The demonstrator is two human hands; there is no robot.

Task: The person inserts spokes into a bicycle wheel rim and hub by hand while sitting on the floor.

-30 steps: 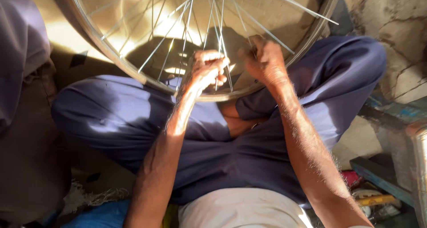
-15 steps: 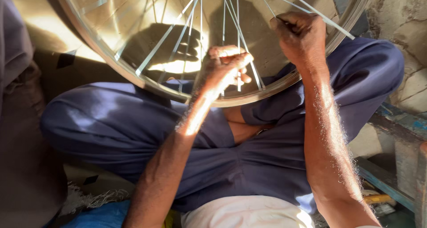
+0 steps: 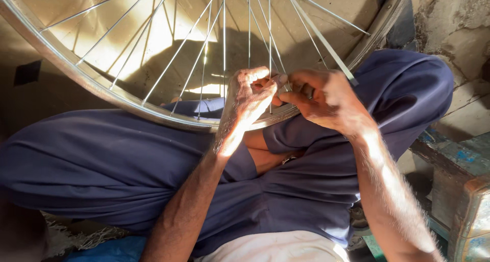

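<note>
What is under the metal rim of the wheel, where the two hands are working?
Under the wheel rim lie the person's crossed legs in dark blue trousers. The left hand and right hand cover the rim there, so the spoke ends cannot be seen.

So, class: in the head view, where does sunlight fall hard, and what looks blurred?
Head view: hard sun strikes the left hand and both forearms; spokes cast shadow on the lit floor behind the wheel rim; the right hand looks slightly motion-blurred.
</note>
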